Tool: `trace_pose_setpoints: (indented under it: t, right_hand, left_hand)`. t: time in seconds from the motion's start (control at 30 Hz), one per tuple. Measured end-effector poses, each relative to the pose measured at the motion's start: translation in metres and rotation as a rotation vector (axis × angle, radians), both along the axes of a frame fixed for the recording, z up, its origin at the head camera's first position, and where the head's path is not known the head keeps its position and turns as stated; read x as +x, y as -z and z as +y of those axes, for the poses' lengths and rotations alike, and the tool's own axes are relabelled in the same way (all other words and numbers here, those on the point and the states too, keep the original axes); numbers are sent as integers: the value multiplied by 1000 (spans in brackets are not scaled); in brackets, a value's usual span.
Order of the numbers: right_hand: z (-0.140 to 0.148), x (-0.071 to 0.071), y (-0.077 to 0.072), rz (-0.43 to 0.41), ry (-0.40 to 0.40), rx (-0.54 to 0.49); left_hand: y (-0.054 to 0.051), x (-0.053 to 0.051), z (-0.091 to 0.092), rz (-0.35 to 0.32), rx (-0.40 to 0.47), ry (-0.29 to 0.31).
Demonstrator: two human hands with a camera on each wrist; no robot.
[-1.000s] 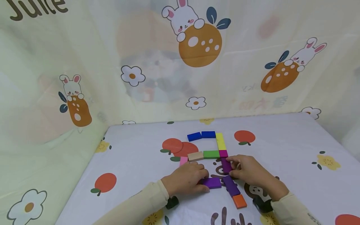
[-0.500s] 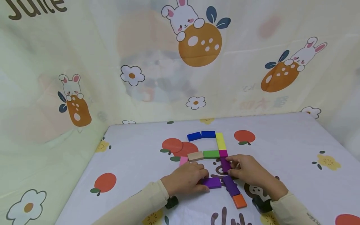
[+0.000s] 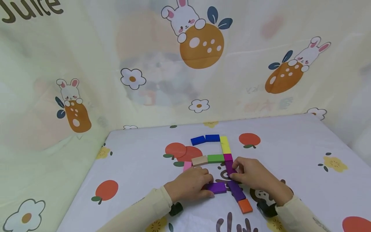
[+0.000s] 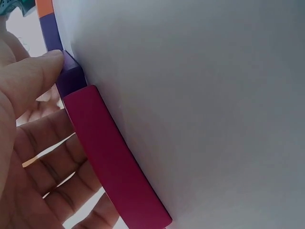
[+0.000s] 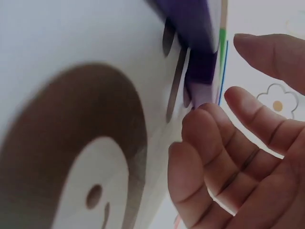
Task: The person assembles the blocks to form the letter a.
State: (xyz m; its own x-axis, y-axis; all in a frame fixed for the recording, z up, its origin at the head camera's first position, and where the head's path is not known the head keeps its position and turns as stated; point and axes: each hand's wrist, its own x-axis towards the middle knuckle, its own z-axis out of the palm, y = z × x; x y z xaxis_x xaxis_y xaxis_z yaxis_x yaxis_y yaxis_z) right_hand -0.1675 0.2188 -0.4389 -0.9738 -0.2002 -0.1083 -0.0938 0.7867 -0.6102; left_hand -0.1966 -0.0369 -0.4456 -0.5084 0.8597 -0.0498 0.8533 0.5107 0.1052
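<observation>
My left hand (image 3: 189, 183) pinches a violet block (image 3: 216, 188) at its left end. Seen from the left wrist, the thumb presses a purple block (image 4: 72, 80), and a crimson block (image 4: 116, 157) runs along the other fingers. With thumb and forefinger apart, my right hand (image 3: 253, 174) touches the right side and lower end of a dark purple block (image 3: 229, 166). This block lies below a small magenta one (image 3: 228, 157). Just below is another purple block (image 3: 236, 190), with an orange block (image 3: 245, 206) at its lower end.
Farther back, two blue blocks (image 3: 213, 138) and a yellow block (image 3: 225, 145) form a corner. Green (image 3: 215, 158) and tan (image 3: 199, 160) blocks extend left from the magenta one, with a pink block (image 3: 187, 165) beside my left hand. A printed cloth (image 3: 139, 154) covers the table.
The dark purple block's lower end has shifted slightly left, along with my right thumb. My left hand keeps its place on the violet block. The head view has shifted slightly.
</observation>
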Motion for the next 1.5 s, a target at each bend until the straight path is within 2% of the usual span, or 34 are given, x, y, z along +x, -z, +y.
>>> trace_pose_setpoints:
  t: [0.23,0.43,0.77,1.03,1.23,1.4,1.5]
  right_hand:
    - [-8,15,-5,-104,23,45]
    - [-13,20,-1,-111,36,92]
    - [-1,23,-5,-88,19,115]
    - [24,23,-2,9,-10,180]
    - [27,21,-2,41,-13,183]
    - [29,25,-4,44,-2,194]
    - [28,30,-6,44,-44,150]
  left_hand:
    - [-2,-1,-3,5,0,-5]
    - [-2,-3,-3,-24,5,-16]
    - [-3,-1,-3,-18,10,-15]
    - [-2,0,-3,-28,5,-9]
    - [0,0,-5,-22,16,-22]
    - [2,0,-4,-22,17,-13]
    - [3,0,-3,-25,14,-6]
